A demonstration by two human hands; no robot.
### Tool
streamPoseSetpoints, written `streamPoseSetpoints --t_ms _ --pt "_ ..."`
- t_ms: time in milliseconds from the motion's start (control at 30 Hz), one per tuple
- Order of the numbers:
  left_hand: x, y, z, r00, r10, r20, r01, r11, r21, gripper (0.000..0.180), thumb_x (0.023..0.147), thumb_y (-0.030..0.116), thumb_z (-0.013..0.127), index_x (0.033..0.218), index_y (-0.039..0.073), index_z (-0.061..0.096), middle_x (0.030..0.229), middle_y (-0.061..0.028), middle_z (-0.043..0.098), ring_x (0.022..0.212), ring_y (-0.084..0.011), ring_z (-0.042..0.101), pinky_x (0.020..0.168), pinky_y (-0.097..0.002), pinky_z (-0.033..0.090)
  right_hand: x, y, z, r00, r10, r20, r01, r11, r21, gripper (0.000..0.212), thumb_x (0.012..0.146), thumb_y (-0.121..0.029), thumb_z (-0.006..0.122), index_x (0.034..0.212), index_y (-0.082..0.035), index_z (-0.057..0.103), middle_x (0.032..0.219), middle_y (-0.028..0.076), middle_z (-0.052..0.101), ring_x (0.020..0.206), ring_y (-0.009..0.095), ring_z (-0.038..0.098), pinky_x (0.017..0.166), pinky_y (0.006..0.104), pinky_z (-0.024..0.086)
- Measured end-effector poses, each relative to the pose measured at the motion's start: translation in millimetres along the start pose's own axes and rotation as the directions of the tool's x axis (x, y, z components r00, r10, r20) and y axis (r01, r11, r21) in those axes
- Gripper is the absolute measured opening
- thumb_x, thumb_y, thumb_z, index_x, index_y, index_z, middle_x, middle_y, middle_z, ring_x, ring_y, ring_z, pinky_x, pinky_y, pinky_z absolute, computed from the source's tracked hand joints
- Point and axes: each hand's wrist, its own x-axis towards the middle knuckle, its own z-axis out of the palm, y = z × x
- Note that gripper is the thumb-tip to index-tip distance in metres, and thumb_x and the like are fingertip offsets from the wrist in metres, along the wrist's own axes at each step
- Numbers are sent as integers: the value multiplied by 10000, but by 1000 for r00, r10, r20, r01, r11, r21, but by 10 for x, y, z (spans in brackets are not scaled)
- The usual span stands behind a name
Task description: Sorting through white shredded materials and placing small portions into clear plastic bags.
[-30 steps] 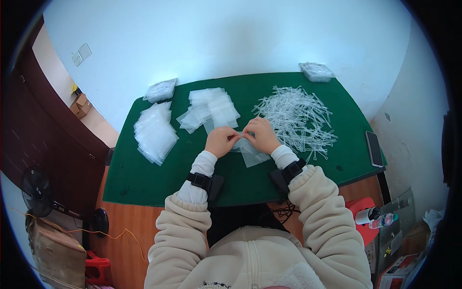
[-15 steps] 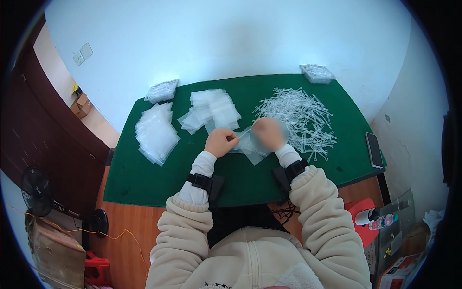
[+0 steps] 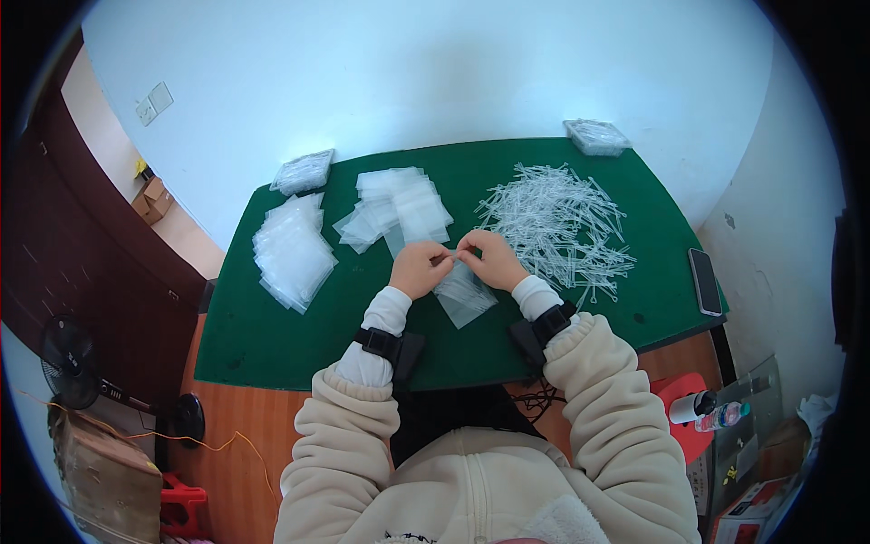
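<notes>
Both my hands meet over the middle of the green table, pinching the top edge of a clear plastic bag. Thin clear sticks seem to lie inside the bag, which hangs toward me. My left hand is closed on the bag's left corner, and my right hand is closed close beside it. Behind my left hand lies a loose spread of flat clear bags. A heap of thin clear plastic sticks with looped ends spreads beyond my right hand.
Overlapping filled-looking bags lie at the left. Clear packs stand at the far left and far right corners. A phone rests near the right edge. On the floor side are a fan and a red stool.
My right hand has moved left, up against my left hand at the bag's top edge. The bag now hangs lower, toward me.
</notes>
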Motion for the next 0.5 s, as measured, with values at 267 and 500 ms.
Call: streamPoseSetpoints --t_ms 267,500 --pt "-4 -54 -75 998 -58 -15 59 997 45 209 733 214 606 757 9 636 696 -120 615 626 -220 591 591 -295 455 16 128 -46 984 126 -126 -136 988 -68 87 743 -131 593 750 -44 594 712 98 579 668 247 563 614 327 442" --pt "-7 -70 -89 992 -42 -123 45 999 27 185 692 208 596 689 28 641 631 -112 608 564 -240 584 540 -308 452 22 183 -97 965 193 -175 -209 975 -79 100 753 -142 588 751 -42 589 710 100 585 642 248 558 609 328 447"
